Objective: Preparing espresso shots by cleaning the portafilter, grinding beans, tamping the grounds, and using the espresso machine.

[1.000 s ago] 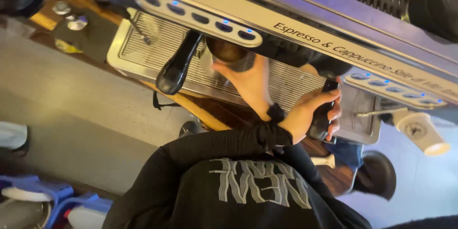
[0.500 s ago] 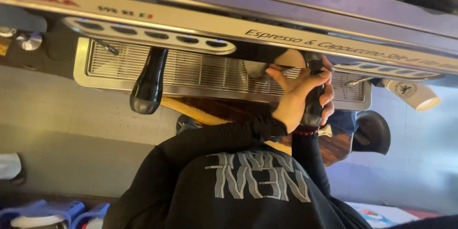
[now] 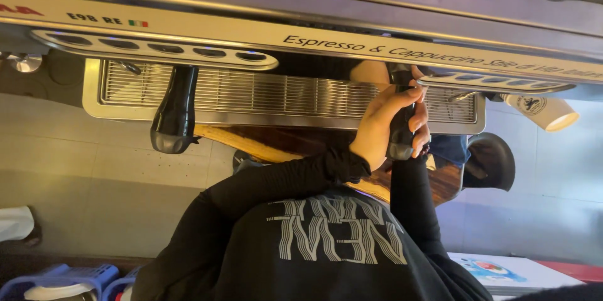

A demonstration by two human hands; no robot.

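My left hand (image 3: 380, 126) is wrapped around the black handle of a portafilter (image 3: 399, 141), just below the espresso machine's front panel (image 3: 326, 40). Thumb and fingers close round the handle. My right arm in a black sleeve (image 3: 411, 204) runs up behind that hand. Only a patch of skin of my right hand (image 3: 370, 72) shows under the panel, so its grip is hidden. I wear a black top with white lettering (image 3: 339, 238).
A second black portafilter handle (image 3: 174, 112) hangs from the left group over the steel drip grate (image 3: 264, 94). A white paper cup (image 3: 541, 111) lies at the right. A wooden counter edge (image 3: 245, 143), blue plastic stools (image 3: 63, 279) and grey floor tiles lie below.
The view has levelled out and moved closer to the machine. My left hand stays closed on the handle and has shifted slightly left. The bare arm seen before is now mostly hidden.
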